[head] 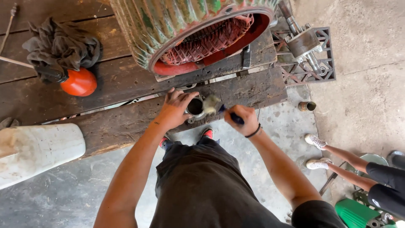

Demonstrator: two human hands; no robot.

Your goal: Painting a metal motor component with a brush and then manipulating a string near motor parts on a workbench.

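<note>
At the desk's front edge, the left hand closes its fingers around a small metal cylinder, while the right hand grips a paintbrush whose bristles touch the cylinder's rim at its 3 o'clock side. Brushing looks under way, not finished; the big motor stator stands at 12 o'clock.
</note>
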